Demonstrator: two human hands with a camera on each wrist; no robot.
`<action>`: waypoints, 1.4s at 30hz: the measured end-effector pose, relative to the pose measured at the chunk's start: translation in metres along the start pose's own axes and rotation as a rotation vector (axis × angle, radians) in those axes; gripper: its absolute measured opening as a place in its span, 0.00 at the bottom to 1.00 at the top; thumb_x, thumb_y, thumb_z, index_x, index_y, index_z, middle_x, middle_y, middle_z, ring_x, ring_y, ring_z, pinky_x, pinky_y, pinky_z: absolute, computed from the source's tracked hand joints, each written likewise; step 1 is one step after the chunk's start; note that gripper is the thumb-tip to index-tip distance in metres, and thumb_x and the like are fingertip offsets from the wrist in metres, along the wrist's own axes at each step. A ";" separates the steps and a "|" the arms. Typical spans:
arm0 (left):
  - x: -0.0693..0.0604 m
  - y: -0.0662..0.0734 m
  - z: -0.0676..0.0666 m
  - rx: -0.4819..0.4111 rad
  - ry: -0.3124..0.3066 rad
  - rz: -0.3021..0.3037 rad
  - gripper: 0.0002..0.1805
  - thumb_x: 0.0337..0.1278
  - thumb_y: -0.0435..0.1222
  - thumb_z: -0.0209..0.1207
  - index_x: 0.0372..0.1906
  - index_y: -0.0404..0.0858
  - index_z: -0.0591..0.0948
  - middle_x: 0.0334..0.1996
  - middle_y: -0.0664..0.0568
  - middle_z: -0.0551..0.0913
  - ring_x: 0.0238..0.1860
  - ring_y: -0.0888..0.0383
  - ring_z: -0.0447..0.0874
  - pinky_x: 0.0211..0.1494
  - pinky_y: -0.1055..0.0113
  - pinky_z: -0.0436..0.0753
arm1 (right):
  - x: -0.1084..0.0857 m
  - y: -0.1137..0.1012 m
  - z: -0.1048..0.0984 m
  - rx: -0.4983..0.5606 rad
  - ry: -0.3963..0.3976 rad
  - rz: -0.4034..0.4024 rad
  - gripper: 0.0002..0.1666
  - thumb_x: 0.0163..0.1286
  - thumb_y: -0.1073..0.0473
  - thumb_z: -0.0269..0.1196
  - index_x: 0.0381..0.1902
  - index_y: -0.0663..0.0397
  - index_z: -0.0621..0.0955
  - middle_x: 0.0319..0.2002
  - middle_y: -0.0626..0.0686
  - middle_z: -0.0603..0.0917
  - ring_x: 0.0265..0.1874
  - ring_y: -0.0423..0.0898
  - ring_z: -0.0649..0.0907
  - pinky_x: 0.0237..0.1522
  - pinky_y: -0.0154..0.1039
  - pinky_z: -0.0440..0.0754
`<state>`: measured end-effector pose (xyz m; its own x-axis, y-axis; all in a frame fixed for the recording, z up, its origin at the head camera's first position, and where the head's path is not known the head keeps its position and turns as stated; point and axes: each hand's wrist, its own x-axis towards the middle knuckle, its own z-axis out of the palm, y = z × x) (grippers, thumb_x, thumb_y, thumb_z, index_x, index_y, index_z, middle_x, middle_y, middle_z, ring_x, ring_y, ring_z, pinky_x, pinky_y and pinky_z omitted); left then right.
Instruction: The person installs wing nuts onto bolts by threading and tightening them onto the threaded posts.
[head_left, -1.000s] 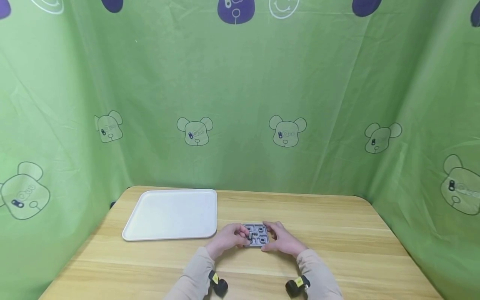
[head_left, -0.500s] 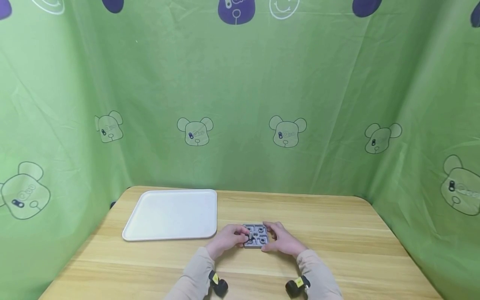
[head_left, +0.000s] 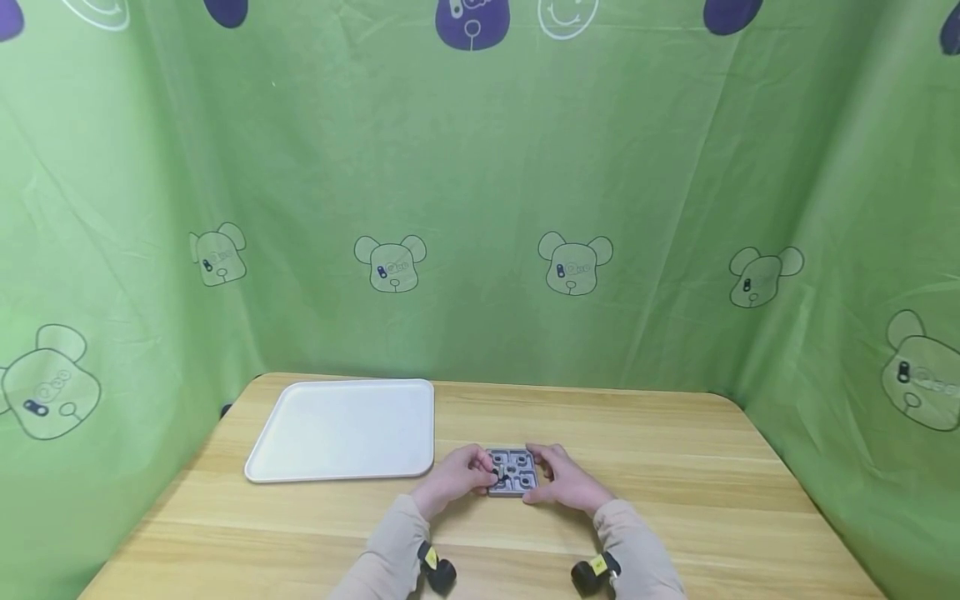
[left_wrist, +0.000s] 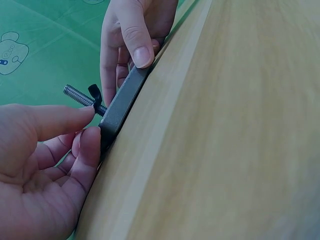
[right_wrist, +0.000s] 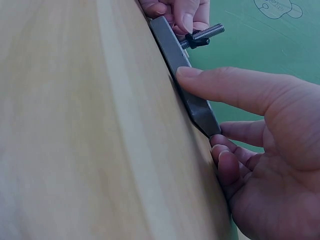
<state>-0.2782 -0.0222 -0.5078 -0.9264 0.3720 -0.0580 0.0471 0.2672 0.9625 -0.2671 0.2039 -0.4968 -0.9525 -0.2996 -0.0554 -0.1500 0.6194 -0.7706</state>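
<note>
A square grey metal plate (head_left: 513,492) with raised rings and ribs lies flat on the wooden table. From its left part a threaded bolt (left_wrist: 75,94) stands up, carrying a black wing nut (left_wrist: 95,96) low on its thread, close to the plate. My left hand (head_left: 454,478) has its thumb and fingers at the wing nut and pinches it beside the plate's left edge. On the opposite side, my right hand (head_left: 567,482) grips the plate's edge, thumb on the near side and fingers at the far corner. The left fingers partly hide the wing nut in the head view.
A white rectangular tray (head_left: 341,429) lies at the back left of the wooden table (head_left: 637,433). Green curtains (head_left: 480,325) with printed bear heads enclose the table's back and sides. Each wrist bears a small black camera.
My left thumb and fingers have shifted slightly around the wing nut, which sits at a different angle. The plate and my right hand stay where they were.
</note>
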 end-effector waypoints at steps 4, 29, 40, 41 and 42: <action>0.000 0.000 0.000 0.009 -0.008 0.003 0.08 0.52 0.30 0.64 0.36 0.33 0.78 0.28 0.54 0.76 0.30 0.60 0.75 0.35 0.70 0.81 | 0.000 0.001 0.001 0.004 0.006 0.011 0.56 0.44 0.54 0.76 0.71 0.58 0.65 0.55 0.56 0.72 0.54 0.52 0.74 0.63 0.60 0.69; -0.002 0.003 -0.001 0.021 -0.029 0.015 0.10 0.52 0.29 0.63 0.42 0.32 0.83 0.31 0.53 0.78 0.32 0.62 0.75 0.34 0.73 0.80 | 0.001 0.002 0.000 0.012 0.002 0.004 0.55 0.45 0.54 0.76 0.71 0.58 0.65 0.55 0.57 0.72 0.54 0.52 0.74 0.62 0.59 0.70; -0.003 0.002 0.000 0.017 -0.007 0.028 0.10 0.54 0.29 0.62 0.43 0.31 0.80 0.30 0.51 0.78 0.30 0.61 0.75 0.35 0.69 0.82 | 0.001 0.004 0.001 -0.004 0.003 -0.018 0.55 0.45 0.54 0.76 0.70 0.60 0.65 0.56 0.58 0.72 0.55 0.52 0.73 0.64 0.60 0.69; -0.003 0.002 0.000 0.012 -0.003 0.027 0.10 0.53 0.29 0.62 0.42 0.31 0.79 0.30 0.51 0.78 0.29 0.61 0.75 0.35 0.69 0.81 | 0.001 0.004 0.000 -0.003 0.003 -0.020 0.55 0.45 0.54 0.76 0.71 0.60 0.65 0.56 0.58 0.72 0.55 0.52 0.73 0.64 0.60 0.68; -0.003 0.002 0.000 0.006 0.000 0.024 0.10 0.53 0.29 0.62 0.41 0.31 0.79 0.29 0.52 0.77 0.29 0.60 0.75 0.34 0.70 0.81 | 0.001 0.004 0.000 -0.002 0.002 -0.021 0.55 0.45 0.54 0.76 0.71 0.60 0.65 0.56 0.58 0.72 0.55 0.52 0.73 0.64 0.60 0.68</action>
<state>-0.2758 -0.0226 -0.5055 -0.9250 0.3784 -0.0350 0.0714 0.2635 0.9620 -0.2682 0.2057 -0.4999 -0.9498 -0.3107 -0.0377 -0.1704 0.6144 -0.7704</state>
